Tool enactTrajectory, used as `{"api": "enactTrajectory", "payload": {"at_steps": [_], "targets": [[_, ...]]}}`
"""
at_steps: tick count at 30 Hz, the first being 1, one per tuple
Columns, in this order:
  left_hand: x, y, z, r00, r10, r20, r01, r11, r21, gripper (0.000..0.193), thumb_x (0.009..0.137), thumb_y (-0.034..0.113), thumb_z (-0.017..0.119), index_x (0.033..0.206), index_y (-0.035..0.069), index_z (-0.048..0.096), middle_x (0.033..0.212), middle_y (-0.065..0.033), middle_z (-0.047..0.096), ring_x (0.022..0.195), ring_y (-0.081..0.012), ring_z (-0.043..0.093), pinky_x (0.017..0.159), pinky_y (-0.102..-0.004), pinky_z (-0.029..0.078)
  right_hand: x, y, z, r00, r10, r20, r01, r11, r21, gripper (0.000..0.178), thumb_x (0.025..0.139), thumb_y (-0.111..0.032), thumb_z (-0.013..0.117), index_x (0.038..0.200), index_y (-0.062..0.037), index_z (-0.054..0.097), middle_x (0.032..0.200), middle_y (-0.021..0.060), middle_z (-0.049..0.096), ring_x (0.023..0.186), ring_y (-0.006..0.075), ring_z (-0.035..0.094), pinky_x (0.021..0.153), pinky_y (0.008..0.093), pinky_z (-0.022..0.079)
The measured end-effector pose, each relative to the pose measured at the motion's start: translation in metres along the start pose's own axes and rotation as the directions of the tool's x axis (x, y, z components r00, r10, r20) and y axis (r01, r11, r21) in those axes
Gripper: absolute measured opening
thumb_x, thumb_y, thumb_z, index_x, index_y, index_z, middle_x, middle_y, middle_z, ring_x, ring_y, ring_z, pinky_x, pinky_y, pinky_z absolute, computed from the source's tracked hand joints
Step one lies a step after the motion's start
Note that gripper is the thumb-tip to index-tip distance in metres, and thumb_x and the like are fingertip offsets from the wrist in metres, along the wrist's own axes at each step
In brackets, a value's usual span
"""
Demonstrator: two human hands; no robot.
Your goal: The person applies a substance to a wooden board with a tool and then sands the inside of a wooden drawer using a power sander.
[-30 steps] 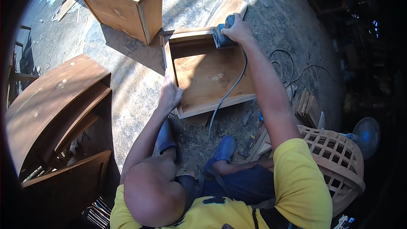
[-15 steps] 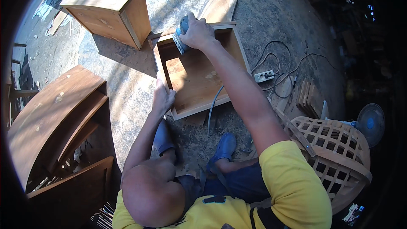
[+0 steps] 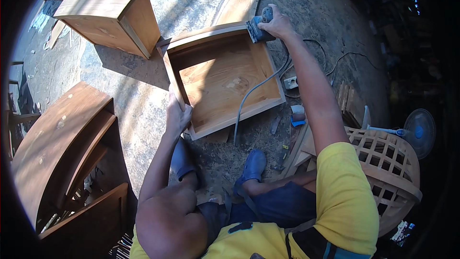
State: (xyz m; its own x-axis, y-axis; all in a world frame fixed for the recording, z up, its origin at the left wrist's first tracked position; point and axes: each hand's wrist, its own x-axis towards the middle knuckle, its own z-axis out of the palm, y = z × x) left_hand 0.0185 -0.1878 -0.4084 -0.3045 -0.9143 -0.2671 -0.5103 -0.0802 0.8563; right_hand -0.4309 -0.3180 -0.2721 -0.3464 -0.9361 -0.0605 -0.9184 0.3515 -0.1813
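A wooden drawer [image 3: 225, 123] lies on the concrete floor, its hollow inside facing up. My left hand [image 3: 178, 113] grips its left side wall, fingers wrapped over the edge. At the far right corner, my right hand [image 3: 279, 23] holds a blue electric sander [image 3: 258, 29], whose flat base rests against the top edge there. A grey power cord [image 3: 247, 97] hangs from the sander across the drawer's right part. Sunlight falls on part of the drawer's bottom board.
A drawer-like wooden box [image 3: 110, 19] stands at the far left, with a loose board [image 3: 238, 4] behind the drawer. Curved brown furniture [image 3: 62, 120] sits at left. On the right are a white power strip [image 3: 290, 83], a lattice wooden piece [image 3: 383, 156] and a fan [image 3: 420, 133].
My right hand has carried the sander rightward along the drawer's far edge, from near the left-middle to the right corner. My left hand still holds the left wall.
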Motion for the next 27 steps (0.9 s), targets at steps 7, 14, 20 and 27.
{"api": "enactTrajectory", "payload": {"at_steps": [7,14,20,27], "targets": [[0.002,0.009,0.011,0.986,0.150,-0.070,-0.153,0.988,-0.029,0.069,0.086,0.008,0.057,0.152,-0.001,0.040,0.124,-0.0308,0.063,0.115,-0.0454,0.066,0.101,-0.0483,0.053,-0.018,0.039,-0.002,0.993,0.063,-0.099,-0.070,0.995,-0.065,0.105,0.075,-0.053,0.084,0.161,-0.0170,0.035,0.134,0.0281,0.067,0.124,0.0453,0.066,0.108,0.0498,0.052],[-0.003,0.003,-0.001,0.991,0.130,-0.037,-0.130,0.992,0.008,0.064,0.088,0.014,0.060,0.149,-0.002,0.045,0.129,-0.0322,0.062,0.120,-0.0470,0.064,0.103,-0.0497,0.052,-0.170,0.050,0.006,0.997,-0.066,0.036,0.065,0.997,0.046,0.095,0.081,-0.038,0.086,0.159,-0.0197,0.035,0.130,0.0291,0.064,0.119,0.0474,0.066,0.102,0.0535,0.053],[-0.001,0.007,0.004,0.986,0.154,-0.057,-0.151,0.987,0.063,0.059,0.091,0.021,0.066,0.144,-0.001,0.051,0.120,-0.0313,0.066,0.112,-0.0461,0.068,0.097,-0.0498,0.054,-0.225,0.090,0.006,0.999,0.032,0.003,-0.032,0.995,0.098,0.099,0.081,-0.043,0.085,0.161,-0.0204,0.030,0.131,0.0318,0.061,0.120,0.0499,0.065,0.103,0.0561,0.054],[0.002,-0.012,0.013,0.983,0.168,-0.070,-0.160,0.981,0.106,0.043,0.090,0.026,0.067,0.115,-0.009,0.059,0.095,-0.0305,0.071,0.090,-0.0452,0.072,0.081,-0.0506,0.057,-0.095,0.032,-0.003,0.998,0.053,-0.029,-0.053,0.999,-0.007,0.098,0.083,-0.047,0.082,0.163,-0.0247,0.030,0.134,0.0307,0.061,0.122,0.0482,0.065,0.104,0.0538,0.054]]}}
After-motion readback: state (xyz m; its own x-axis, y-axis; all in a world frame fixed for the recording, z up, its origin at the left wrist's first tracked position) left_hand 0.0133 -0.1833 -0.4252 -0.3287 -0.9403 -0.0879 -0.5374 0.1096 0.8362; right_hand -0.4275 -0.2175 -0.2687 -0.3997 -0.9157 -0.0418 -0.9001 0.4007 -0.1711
